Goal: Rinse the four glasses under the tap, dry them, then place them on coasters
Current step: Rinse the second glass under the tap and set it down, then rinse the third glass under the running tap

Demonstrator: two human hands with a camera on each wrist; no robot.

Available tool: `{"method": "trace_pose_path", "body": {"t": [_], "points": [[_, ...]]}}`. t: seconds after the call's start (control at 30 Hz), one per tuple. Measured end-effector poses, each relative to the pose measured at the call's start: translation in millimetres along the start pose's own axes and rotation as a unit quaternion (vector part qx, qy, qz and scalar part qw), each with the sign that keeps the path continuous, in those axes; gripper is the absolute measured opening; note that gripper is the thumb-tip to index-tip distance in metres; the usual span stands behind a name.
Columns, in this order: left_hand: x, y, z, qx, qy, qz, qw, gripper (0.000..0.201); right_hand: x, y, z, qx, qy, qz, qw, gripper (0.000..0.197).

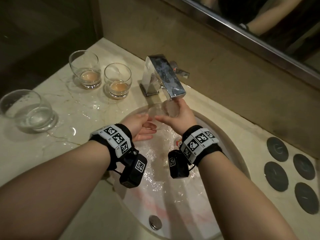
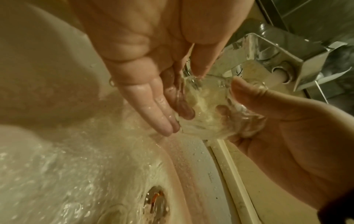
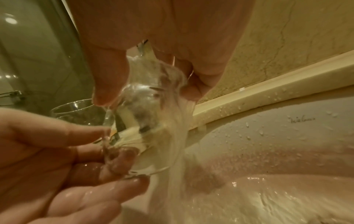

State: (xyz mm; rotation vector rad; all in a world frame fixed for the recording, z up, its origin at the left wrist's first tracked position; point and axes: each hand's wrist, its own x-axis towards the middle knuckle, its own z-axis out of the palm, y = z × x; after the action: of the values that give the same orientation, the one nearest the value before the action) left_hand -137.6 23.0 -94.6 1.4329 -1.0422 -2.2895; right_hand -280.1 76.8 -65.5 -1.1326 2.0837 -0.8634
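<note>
My right hand [image 1: 180,113] grips a clear glass [image 1: 166,108] sideways under the chrome tap [image 1: 166,75], and water streams over it into the sink [image 1: 225,135]. In the right wrist view the thumb and fingers wrap the glass [image 3: 149,98]. My left hand [image 1: 147,125] is open, its straight wet fingers [image 2: 162,118] touching the mouth of the glass [image 2: 206,109]. Two glasses [image 1: 84,70] [image 1: 117,80] with brownish liquid stand left of the tap. A third glass [image 1: 26,111] holds clear water at the far left. Several dark round coasters [image 1: 277,148] lie on the counter to the right.
The marble counter [image 1: 83,108] is wet around the glasses. Water runs down the basin toward the metal drain [image 1: 155,222]. A mirror [image 1: 259,23] and a stone wall stand behind the tap. The tap's lever [image 1: 180,71] points right.
</note>
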Motion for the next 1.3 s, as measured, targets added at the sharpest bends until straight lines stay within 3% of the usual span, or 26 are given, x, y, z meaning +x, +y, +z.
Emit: {"method": "trace_pose_path", "body": {"t": [0.23,0.5,0.77,0.87,0.93,1.03,1.1,1.13,1.2,1.3], "points": [[-11,6,6,0.025,-0.016,0.008,1.0,0.026,-6,0,-17,-0.004,0.041,0.014,0.999,0.074],[-31,5,16,0.077,-0.019,0.029,0.996,0.027,-26,-8,-40,-0.117,0.053,-0.066,0.99,0.071],[-74,17,13,0.041,-0.063,0.099,0.992,0.012,-65,-25,-45,0.027,0.005,-0.046,0.999,0.066],[-93,27,2,0.116,-0.043,0.163,0.979,0.008,-77,-35,-36,0.061,-0.022,-0.042,0.997,0.059],[-105,35,-5,0.242,-0.011,0.24,0.94,0.005,-82,-41,-24,0.048,-0.039,-0.037,0.997,0.061],[-118,40,-19,0.496,0.032,0.321,0.806,0.005,-89,-48,-3,0.019,-0.053,-0.024,0.998,0.07],[-124,39,-35,0.616,0.067,0.312,0.72,0.004,-92,-51,7,-0.013,-0.053,0.001,0.998,0.066],[-126,37,-44,0.646,0.078,0.306,0.695,0.005,-93,-53,11,-0.025,-0.048,0.013,0.998,0.062],[-130,32,-64,0.669,0.096,0.288,0.679,0.009,-97,-55,16,-0.024,-0.024,0.03,0.999,0.053],[-132,22,-94,0.672,0.127,0.272,0.677,0.011,-102,-54,25,-0.018,0.038,0.049,0.998,0.044]]}}
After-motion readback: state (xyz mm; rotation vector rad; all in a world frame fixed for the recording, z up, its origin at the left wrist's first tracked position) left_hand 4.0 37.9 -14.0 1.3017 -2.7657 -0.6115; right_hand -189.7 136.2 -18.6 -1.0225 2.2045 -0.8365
